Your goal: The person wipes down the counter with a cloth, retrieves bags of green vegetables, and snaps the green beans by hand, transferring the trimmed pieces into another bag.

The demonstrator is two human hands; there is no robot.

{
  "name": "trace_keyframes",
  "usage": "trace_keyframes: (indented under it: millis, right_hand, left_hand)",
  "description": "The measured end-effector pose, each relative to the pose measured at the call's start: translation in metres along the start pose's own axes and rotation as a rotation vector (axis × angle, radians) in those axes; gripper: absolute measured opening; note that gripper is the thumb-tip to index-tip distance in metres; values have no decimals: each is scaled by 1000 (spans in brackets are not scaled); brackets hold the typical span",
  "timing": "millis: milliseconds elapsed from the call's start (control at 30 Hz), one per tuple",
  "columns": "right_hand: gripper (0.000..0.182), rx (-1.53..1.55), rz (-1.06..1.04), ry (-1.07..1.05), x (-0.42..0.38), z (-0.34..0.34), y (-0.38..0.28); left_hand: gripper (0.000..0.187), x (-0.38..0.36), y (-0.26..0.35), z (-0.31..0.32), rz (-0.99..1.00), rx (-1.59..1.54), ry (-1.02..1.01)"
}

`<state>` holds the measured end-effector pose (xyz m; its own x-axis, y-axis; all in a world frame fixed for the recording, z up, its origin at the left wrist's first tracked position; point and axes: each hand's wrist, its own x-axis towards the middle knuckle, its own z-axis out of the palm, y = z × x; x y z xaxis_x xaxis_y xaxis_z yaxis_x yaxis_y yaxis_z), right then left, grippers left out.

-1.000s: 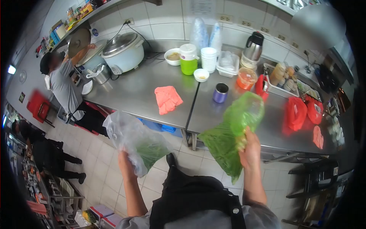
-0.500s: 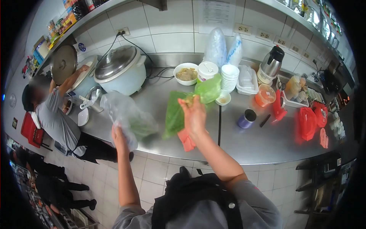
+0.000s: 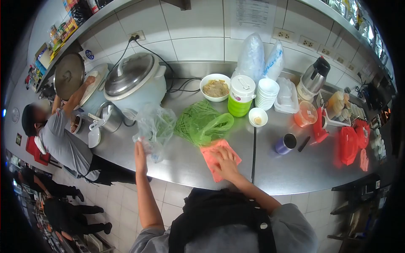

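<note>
**Steel kitchen counter (image 3: 177, 166), a green plastic bag of vegetables at its middle**

The green plastic bag (image 3: 198, 122) lies slumped on the metal, stringy greens showing through; nobody holds it, and its soft load probably lets it settle flat without support. Directions here run from this bag, with the wall at twelve.

At six o'clock, the right hand (image 3: 226, 163) is palm down with fingers spread over a coral cloth (image 3: 209, 162), apparently resting on it rather than clutching it. The cloth's far edge meets the bag's near side; whether it runs underneath is unclear.

At nine o'clock sits a clear plastic bag (image 3: 157, 124), some green showing through. The left hand (image 3: 141, 159) reaches its near-left edge, fingers against the plastic, perhaps to steady it; whether they pinch it, I cannot tell.

Farther out, a white bowl of food (image 3: 215, 88) stands at one o'clock and a green-and-white jug (image 3: 240, 101) at two, both set back, likely out of reach of elbows. Behind the jug, white cups (image 3: 267, 93) are nested, presumably to save room. A purple tumbler (image 3: 286, 143) stands upright between three and four.

At ten o'clock is a lidded rice cooker (image 3: 135, 82), near the socket, probably for its cord. Beyond, a person in grey (image 3: 67, 139) holds up a round lid (image 3: 69, 76).
</note>
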<state>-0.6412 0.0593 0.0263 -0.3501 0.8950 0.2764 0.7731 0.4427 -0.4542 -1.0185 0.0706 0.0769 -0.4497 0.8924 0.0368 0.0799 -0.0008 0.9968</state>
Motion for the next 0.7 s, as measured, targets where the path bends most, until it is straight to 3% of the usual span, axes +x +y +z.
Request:
trace_keyframes:
  millis: [33,100,167,200,233,300,367,400,433,500,533,567,600,633,667,700]
  right_hand:
    - [49,-3,8,-1,-4,1,11]
    - [42,-59,75,-332,-14,8,34]
    - [38,-116,106,-395,-30,-21,54]
    - [34,-178,132,-458,-35,-39,52]
    - [34,-182,154,-452,-21,-64,39]
    - [29,8,564,-851,21,-115,15]
    - [30,-45,141,-328,29,-82,36]
    - [31,21,103,-121,45,-70,30]
    - [31,81,62,85,66,-57,21]
    - [31,20,82,194,88,-22,24]
    - [31,14,92,193,85,-13,20]
    - [33,8,225,3,85,-8,16]
    - [34,6,358,-187,84,-3,15]
    - [34,7,364,-182,73,12,21]
    - [36,-87,214,-249,50,36,32]
    - [37,-180,63,-315,31,51,37]
  left_hand:
    - [47,4,1,-5,-51,-113,49]
    - [47,8,-3,-18,-102,-36,60]
    - [51,12,-19,-31,73,604,502]
    - [49,6,-10,-29,397,958,708]
    - [49,3,14,-12,405,949,687]
    - [44,-15,70,38,755,631,534]
    - [35,-39,95,97,819,559,9]
    - [32,-50,107,127,873,590,-188]
    - [34,-54,101,154,912,574,-262]
    - [36,-43,58,189,950,548,-345]
    - [43,-31,20,204,840,719,-309]
    - [51,-21,-5,215,729,887,-267]
    - [51,-13,-16,216,734,884,-273]
    - [54,-2,-23,212,595,815,-263]
    - [58,5,-26,207,455,744,-253]
    - [58,10,-27,199,458,743,-258]
